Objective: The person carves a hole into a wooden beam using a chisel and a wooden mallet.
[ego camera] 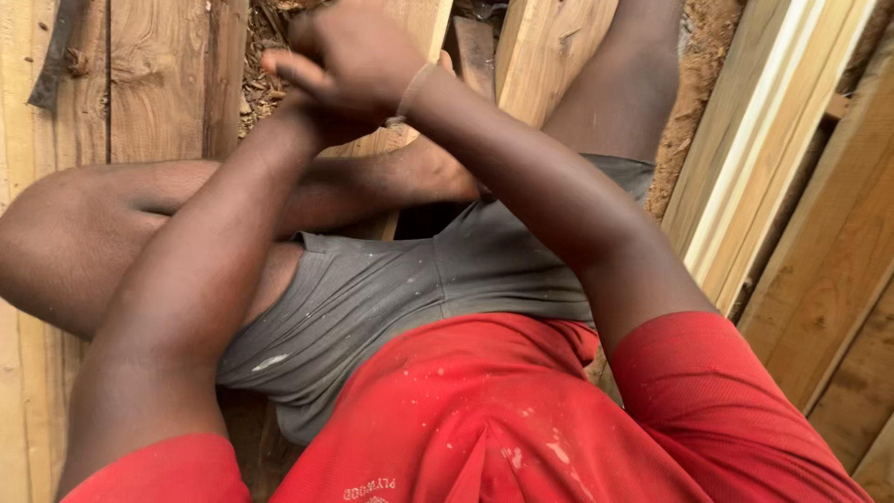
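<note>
Red shirt [484, 419] nearest; right hand [358, 56] fingers closed around left hand [303, 116], above wooden planks [158, 84].

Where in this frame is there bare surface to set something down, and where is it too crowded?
Bare wood shows on the flat planks at upper left, between the metal strip and the debris gap. The pale boards on the right are bare but slanted. The middle is crowded: the right hand covers the left hand above the bent legs.
</note>
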